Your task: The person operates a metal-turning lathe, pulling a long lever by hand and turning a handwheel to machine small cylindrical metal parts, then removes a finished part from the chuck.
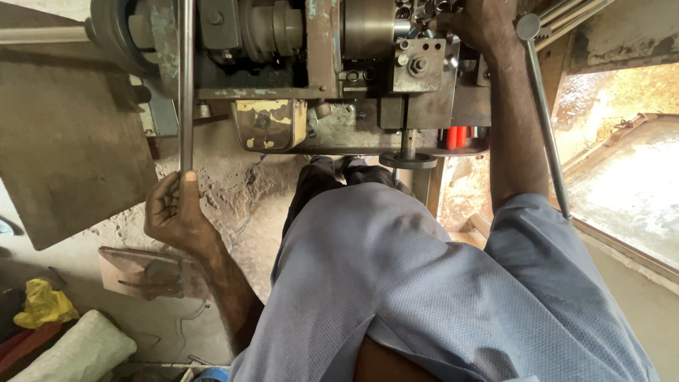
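My left hand [173,211] grips the lower end of a long steel lever bar [186,85] that rises to the worn lathe-like machine [318,71] at the top of the view. My right hand [481,21] reaches up into the tool block [419,65] beside the round chuck [368,27], and its fingers are mostly hidden among the metal parts. Another thin rod with a round knob [541,106] slants down just right of my right forearm. My blue shirt fills the lower middle.
A flat brown metal plate [64,134] sits at the left. A small handwheel [408,160] hangs under the machine, with red-handled tools [456,136] beside it. A yellow cloth [42,303] and a white sack [78,348] lie at the lower left. A dusty tray [629,191] is on the right.
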